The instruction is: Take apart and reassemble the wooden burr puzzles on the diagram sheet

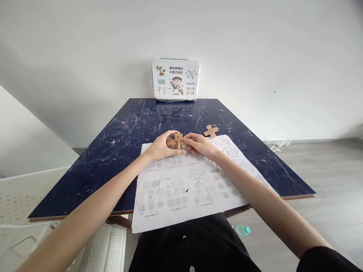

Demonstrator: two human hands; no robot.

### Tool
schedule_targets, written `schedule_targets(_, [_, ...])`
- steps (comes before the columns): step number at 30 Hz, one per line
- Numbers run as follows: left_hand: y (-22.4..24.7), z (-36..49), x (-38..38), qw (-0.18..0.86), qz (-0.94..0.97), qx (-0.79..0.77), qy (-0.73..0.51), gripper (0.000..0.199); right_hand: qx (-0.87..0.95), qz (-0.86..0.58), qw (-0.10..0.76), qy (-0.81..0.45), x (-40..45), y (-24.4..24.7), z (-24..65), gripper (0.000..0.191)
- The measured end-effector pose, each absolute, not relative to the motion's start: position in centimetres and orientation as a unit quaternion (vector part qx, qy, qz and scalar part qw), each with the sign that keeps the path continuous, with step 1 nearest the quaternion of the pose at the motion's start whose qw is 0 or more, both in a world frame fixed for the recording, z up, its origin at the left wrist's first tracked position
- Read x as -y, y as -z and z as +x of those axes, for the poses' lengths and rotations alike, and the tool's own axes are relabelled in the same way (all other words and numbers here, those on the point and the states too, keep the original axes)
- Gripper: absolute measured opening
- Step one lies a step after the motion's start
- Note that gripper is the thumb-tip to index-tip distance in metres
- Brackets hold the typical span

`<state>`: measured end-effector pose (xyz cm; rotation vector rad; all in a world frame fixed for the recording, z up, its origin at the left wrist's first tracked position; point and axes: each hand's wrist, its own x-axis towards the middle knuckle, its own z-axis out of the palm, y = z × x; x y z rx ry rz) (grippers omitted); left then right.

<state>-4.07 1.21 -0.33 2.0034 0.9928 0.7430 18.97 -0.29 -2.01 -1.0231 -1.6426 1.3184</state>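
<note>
Bright diffuse lt, soft shadows on wall (255,68), tabletop (107,170) refl., WA edge distort., blurry print (172,190)

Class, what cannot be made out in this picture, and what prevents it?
All in the head view:
Wooden assembly marked 2: some sides covered by the left hand and right hand.
Whether the right hand grips or merely touches: contact too small, partly hidden by that hand.
Printed sheet: most print too small and faint; part blocked by the right forearm.
Bottle: one end apparently behind black clothing.
Left elbow: cut off by the bottom edge.
</note>
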Motion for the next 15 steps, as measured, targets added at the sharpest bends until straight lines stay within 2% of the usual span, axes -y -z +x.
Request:
schedule_targets(8, [0.39, -3.9, -1.18, 0.324, 0.784, -0.43, -0.31, 0.085, 0.681, -0.404, 0.389, -0.47, 0.63, 1.55, 18.88, 0.03])
schedule_targets(15, [0.19, -3.87, -1.1, 0.332, 0.776, -0.437, -0.311, 0.084, 0.725, -0.427, 0.393, -0.371, 0.38, 2.28, 18.6, 0.031])
